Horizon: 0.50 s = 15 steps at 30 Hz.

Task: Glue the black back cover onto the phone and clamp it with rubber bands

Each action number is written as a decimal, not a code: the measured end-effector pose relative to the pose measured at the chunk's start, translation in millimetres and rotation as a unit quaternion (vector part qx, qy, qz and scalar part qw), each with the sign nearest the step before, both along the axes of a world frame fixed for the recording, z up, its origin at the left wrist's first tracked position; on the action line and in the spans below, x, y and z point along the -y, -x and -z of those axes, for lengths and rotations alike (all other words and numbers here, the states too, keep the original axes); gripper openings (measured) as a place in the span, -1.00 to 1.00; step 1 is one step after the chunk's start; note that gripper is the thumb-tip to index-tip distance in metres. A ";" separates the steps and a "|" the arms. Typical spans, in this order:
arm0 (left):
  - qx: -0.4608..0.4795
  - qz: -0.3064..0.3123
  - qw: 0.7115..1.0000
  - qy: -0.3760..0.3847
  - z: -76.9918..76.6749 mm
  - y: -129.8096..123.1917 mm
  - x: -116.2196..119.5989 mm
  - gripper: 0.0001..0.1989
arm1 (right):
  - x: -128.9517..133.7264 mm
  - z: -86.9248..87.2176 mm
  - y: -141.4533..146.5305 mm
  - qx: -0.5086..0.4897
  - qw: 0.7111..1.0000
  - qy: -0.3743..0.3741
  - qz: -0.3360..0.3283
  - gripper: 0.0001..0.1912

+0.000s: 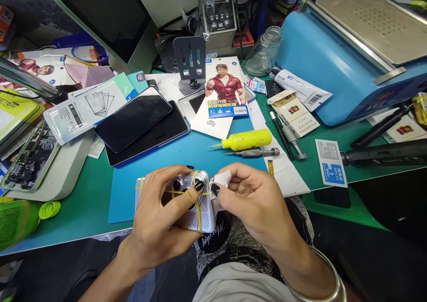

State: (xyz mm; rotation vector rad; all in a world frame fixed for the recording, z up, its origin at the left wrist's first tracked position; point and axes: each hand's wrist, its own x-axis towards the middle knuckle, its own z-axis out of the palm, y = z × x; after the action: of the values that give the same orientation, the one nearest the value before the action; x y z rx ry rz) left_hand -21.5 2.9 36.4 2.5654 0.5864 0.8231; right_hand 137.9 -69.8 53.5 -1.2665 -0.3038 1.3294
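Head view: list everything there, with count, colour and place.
Rubber-banded phone: 1, silvery with yellow bands, in left hand
Crumpled thin wipe: 1, white, in right hand
Flat rectangular mat: 1, blue, on worktop
Stacked flat devices: 2, black-screened, left of centre
Needle-tipped plastic bottle: 1, yellow, right of centre
Slim metal tools: 2, grey, below and right of bottle
Figure-printed flat packet: 1, white, red and blue, centre back
Slotted upright stand: 1, dark grey, left of packet
Round glass jar: 1, clear, back right
Boxy plate-topped machine: 1, light blue, far right
Large framed screen: 1, black, back left
Remaining clutter: uncounted, mixed, around edges
Left hand: 1, black-nailed, around phone
Right hand: 1, black-nailed, pinching wipe
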 end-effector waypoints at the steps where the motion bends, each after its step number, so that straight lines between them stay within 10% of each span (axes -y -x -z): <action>1: 0.001 -0.002 1.000 -0.003 -0.1 0.1 -0.2 -0.54 | 0.0 0.1 0.2 0.002 1.000 0.000 0.001 -0.89; 15: 0.015 0.005 1.000 -0.009 2.2 -0.8 -3.1 -0.56 | -4.7 0.5 -0.9 0.011 1.000 -0.005 -0.005 -0.89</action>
State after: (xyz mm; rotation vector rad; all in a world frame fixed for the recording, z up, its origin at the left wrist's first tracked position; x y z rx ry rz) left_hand -20.7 6.0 34.2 2.5657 0.5585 0.8650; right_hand 138.8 -65.1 52.9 -1.2731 -0.3328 1.3210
